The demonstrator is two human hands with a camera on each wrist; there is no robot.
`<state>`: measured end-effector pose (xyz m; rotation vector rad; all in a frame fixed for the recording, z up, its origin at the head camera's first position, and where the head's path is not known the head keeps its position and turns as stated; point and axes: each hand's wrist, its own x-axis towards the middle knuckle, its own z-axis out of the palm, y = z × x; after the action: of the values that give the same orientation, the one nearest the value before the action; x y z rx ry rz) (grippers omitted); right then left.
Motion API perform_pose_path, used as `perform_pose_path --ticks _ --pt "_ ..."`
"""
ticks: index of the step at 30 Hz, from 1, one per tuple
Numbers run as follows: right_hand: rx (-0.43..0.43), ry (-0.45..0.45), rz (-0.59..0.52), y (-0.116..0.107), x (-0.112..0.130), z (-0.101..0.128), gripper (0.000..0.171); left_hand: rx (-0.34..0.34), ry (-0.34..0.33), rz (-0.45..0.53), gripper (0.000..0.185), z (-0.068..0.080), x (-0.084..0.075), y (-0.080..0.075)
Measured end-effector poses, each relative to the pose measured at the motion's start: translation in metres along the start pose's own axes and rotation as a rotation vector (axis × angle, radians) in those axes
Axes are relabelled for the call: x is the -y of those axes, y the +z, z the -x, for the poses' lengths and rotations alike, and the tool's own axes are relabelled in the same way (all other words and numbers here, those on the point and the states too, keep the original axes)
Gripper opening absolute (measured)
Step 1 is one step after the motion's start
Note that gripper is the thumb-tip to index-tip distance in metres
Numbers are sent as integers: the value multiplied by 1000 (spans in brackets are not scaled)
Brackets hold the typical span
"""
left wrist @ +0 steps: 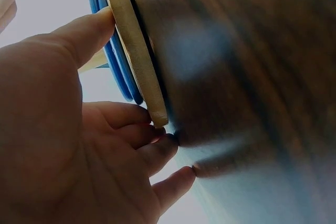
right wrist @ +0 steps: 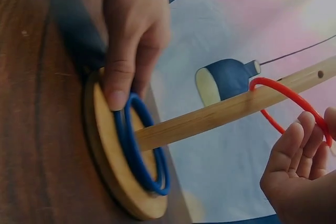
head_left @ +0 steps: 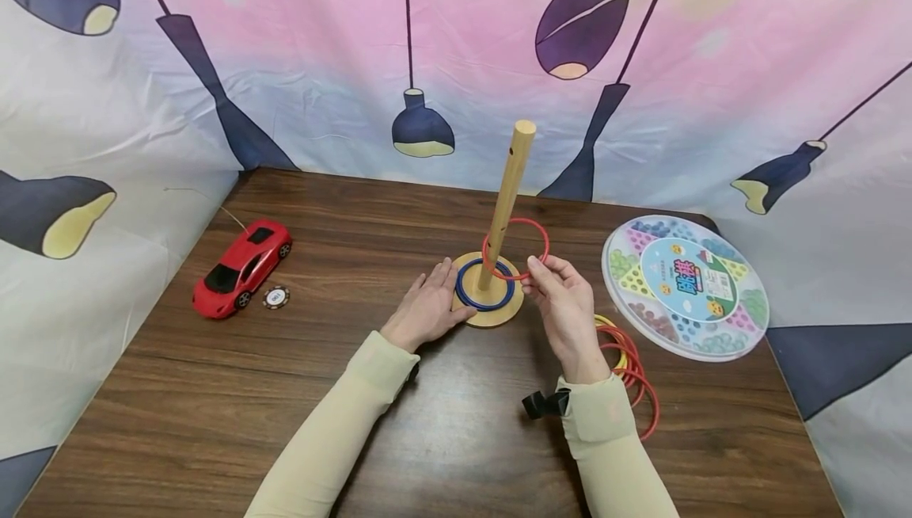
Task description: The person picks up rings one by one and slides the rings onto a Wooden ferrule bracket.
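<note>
An upright wooden peg (head_left: 511,177) rises from a round wooden base (head_left: 490,320). Two blue rings (right wrist: 131,142) lie stacked on that base around the foot of the peg. My left hand (head_left: 425,310) rests at the base's left edge with its fingers extended, and its thumb (left wrist: 94,30) presses on the base beside the blue rings. Between thumb and fingers, my right hand (head_left: 566,308) pinches a red ring (head_left: 546,237). This ring encircles the peg partway up, above the blue rings, as the right wrist view shows.
Several red and yellow rings (head_left: 644,383) lie in a loose pile by the right forearm. A round game box (head_left: 627,260) sits at the right. Over on the left are a red toy car (head_left: 242,268) and a poker chip (head_left: 276,297). A printed cloth (head_left: 335,106) hangs behind the table.
</note>
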<state>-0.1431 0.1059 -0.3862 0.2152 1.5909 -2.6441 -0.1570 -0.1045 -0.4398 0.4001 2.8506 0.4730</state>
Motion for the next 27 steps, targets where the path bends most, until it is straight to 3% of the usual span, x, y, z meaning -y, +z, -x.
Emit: perform_pose_path --ticks 13,27 --pt "-17 72 18 -12 -17 7 21 -19 9 -6 87 1 1 0" --pt "-10 76 32 -13 -17 6 20 -13 15 -5 86 2 1 0"
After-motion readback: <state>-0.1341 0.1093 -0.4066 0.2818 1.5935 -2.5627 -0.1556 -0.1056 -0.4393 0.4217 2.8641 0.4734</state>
